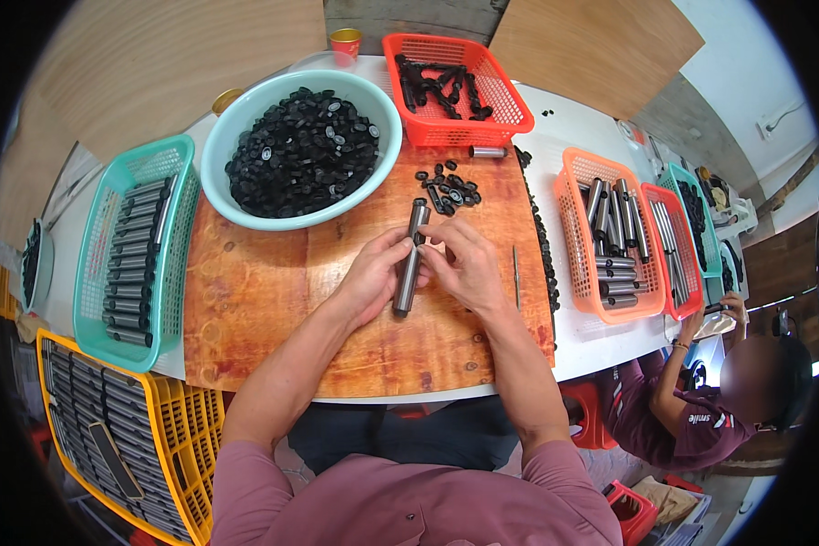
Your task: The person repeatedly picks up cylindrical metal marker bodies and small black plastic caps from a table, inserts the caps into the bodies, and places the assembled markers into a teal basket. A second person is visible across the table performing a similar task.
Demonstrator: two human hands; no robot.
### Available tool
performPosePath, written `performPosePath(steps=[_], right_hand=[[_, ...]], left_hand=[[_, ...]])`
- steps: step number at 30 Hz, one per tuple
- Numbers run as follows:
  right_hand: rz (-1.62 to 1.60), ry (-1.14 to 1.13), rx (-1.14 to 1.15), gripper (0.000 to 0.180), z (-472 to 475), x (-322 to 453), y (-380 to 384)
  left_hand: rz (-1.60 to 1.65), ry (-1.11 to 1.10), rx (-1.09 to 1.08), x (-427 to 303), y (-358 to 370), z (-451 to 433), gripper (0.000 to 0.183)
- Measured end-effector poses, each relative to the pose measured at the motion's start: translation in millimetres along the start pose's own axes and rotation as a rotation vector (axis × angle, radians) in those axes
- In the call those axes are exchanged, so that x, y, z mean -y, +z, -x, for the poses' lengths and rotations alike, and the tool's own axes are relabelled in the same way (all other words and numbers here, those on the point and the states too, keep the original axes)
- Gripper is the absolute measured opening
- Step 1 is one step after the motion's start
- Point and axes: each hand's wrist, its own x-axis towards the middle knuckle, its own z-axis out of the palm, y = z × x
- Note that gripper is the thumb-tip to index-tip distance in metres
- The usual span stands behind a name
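Note:
My left hand [378, 273] grips a grey metal tube [405, 283] with black end fittings, held upright in the picture over the wooden board [280, 327]. At the tube's upper part, the thumb and fingers of my right hand [465, 263] pinch together around a dark piece; its exact shape is hidden. Just beyond the tube lies a loose cluster of small black plastic rings [456, 196]. A thin metal rod [516, 276] rests on the board to the right of my right hand. Another short metal tube [488, 152] lies by the red basket.
A pale blue basin [300, 222] of black rings stands upper left, beside a red basket [464, 136] of black parts. Tubes fill a green basket [177, 273] at left, a yellow crate [170, 478] below it and an orange basket [565, 239] at right. A co-worker [682, 409] sits at right.

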Motion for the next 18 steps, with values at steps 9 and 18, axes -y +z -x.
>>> performPosePath(steps=[9,18], right_hand=[[-0.211,0.134,-0.056,0.028,-0.1,10.2,4.2],[-0.827,0.59,0.0,0.028,-3.6,2.3,0.2]], left_hand=[[-0.059,-0.027,-0.009,-3.6,2.1,6.8,0.027],[-0.126,-0.114,0.058,-5.3,5.2,7.2,0.033]])
